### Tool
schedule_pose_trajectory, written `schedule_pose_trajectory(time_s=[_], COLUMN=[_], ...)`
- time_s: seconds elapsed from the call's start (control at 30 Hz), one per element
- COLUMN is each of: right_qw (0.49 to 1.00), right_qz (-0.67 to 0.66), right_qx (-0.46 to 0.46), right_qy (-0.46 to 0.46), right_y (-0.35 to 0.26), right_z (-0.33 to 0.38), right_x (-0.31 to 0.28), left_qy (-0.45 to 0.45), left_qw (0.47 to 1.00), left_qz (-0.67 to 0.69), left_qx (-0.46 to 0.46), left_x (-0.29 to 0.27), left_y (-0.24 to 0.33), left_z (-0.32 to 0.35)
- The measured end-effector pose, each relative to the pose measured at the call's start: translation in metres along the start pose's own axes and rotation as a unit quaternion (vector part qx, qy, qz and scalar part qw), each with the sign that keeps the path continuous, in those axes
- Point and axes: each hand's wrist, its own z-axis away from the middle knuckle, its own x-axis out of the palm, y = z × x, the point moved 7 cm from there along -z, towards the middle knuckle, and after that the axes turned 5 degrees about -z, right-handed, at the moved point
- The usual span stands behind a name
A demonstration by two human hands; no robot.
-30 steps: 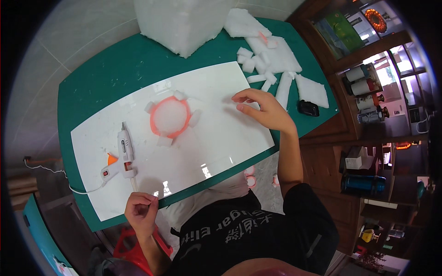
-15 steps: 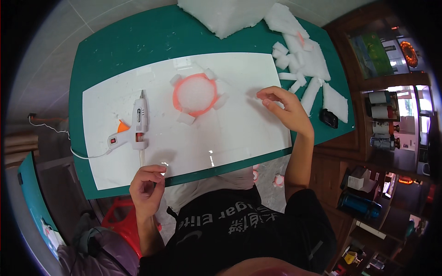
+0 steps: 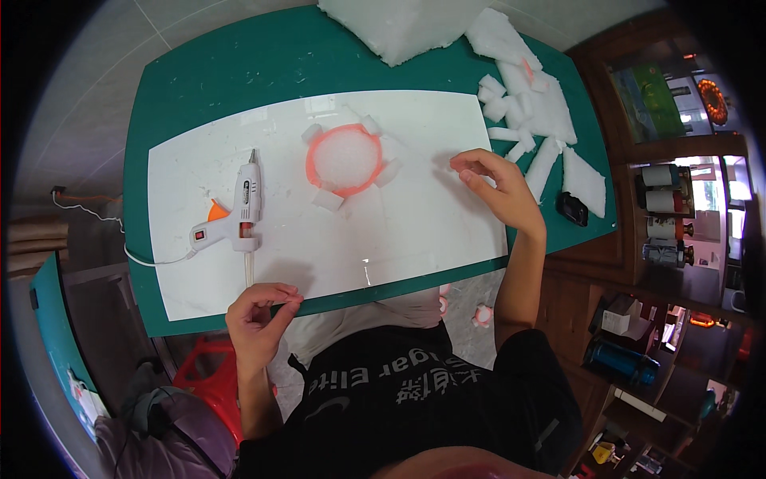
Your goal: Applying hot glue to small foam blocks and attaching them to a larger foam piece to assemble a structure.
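Note:
A round white foam piece (image 3: 345, 156) with a pink band around its edge lies on the white board (image 3: 431, 231). Several small white foam blocks (image 3: 328, 199) stick out around it. Left of it rests a white hot glue gun (image 3: 249, 195) with an orange trigger, nozzle pointing away from me. My left hand (image 3: 259, 315) is at the board's near edge, below the glue gun. Its thumb and index finger come together in a pinch, and whatever is between them is too small to see. My right hand (image 3: 503, 190) hovers over the board's right side, fingers loosely curved, thumb apart, nothing visible in it.
The board sits on a green table (image 3: 215, 88). A large white foam block (image 3: 399, 28) stands at the far edge. Foam sheets and offcuts (image 3: 546, 108) are piled at the far right, near a small black object (image 3: 571, 208). A red stool (image 3: 211, 375) is below left.
My left thumb and index finger have closed together, and that hand has shifted slightly right. The right hand has barely moved. The whole view has shifted a little.

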Motion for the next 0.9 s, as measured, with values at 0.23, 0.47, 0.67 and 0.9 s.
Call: schedule_pose_trajectory(time_s=[0.23, 0.47, 0.67, 0.9], right_qw=[1.000, 1.000, 0.999, 1.000], right_qz=[-0.004, -0.018, -0.034, -0.021], right_qx=[-0.005, -0.004, 0.003, -0.011], right_qy=[-0.005, 0.015, 0.005, -0.010], right_y=[0.000, 0.008, 0.009, 0.005], right_z=[0.001, 0.003, -0.002, -0.017], right_x=[0.001, -0.001, 0.003, 0.008], left_qy=[0.001, -0.009, -0.014, -0.024], left_qw=[1.000, 0.998, 0.997, 0.997], left_qz=[0.015, 0.028, 0.015, 0.020], left_qx=[0.013, -0.049, -0.080, -0.070], left_x=[-0.001, 0.004, 0.007, 0.010], left_y=[0.000, -0.008, -0.013, -0.018], left_z=[0.000, 0.001, 0.002, 0.000])
